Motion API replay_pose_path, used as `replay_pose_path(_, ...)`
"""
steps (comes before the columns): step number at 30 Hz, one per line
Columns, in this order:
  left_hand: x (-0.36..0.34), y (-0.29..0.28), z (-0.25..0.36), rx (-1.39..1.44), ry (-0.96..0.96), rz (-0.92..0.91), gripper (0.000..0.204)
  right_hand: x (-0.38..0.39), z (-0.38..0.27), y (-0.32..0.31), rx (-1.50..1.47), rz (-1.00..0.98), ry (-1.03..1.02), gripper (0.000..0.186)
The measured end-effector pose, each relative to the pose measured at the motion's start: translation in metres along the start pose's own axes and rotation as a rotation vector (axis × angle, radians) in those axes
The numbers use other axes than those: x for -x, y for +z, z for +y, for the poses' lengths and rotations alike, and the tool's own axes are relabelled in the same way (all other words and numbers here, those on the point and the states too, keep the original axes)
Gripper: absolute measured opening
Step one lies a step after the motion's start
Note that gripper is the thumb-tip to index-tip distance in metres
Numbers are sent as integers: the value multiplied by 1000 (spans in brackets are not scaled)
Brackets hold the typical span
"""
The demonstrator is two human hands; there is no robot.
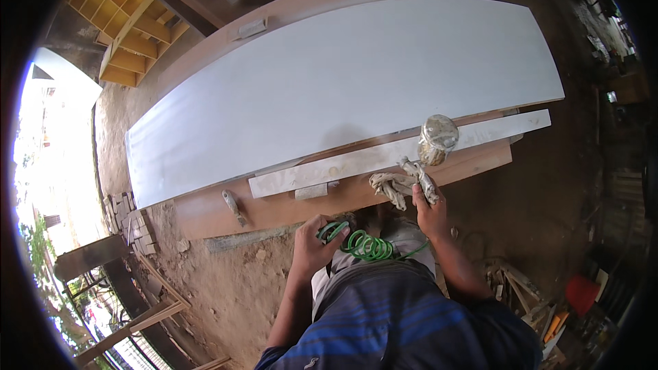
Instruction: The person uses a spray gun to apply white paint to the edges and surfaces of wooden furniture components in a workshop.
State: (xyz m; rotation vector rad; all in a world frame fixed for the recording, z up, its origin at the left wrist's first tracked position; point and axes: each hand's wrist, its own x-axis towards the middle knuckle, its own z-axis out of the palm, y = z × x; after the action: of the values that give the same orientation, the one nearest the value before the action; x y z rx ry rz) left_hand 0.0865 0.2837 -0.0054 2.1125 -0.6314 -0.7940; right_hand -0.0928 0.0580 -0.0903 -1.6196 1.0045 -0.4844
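My right hand [430,214] is closed round the handle of a paint-smeared spray gun [421,179], held over the near edge of the work surface. A round, dirty cup [439,138] sits at the gun's far end, above a narrow white strip [295,177]. Beside the gun, a crumpled pale rag-like thing [389,188] shows; whether it hangs from the gun or lies on the board is unclear. My left hand [319,243] grips loops of a green coiled hose [369,247] in front of my body. The hose's thin end runs toward my right hand.
A long white panel [343,68] lies across a brown board [205,216]. A scraper-like tool [233,207] rests on the board's near left. A yellow compartmented wooden frame [127,20] stands at the far left. Wood scraps [524,288] and a red object [581,292] lie at right.
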Motion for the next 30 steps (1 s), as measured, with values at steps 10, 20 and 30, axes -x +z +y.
replay_pose_path(10,30,-73,-62,65,-24,4,24,5,22,26,38,396,-53,36)
replay_pose_path(20,82,-204,-172,78,1,41,27,77,-18,216,61,66,-42,42)
replay_pose_path(30,123,-267,-237,225,-102,144,32,129,-89,344,-39,-244,190,32)
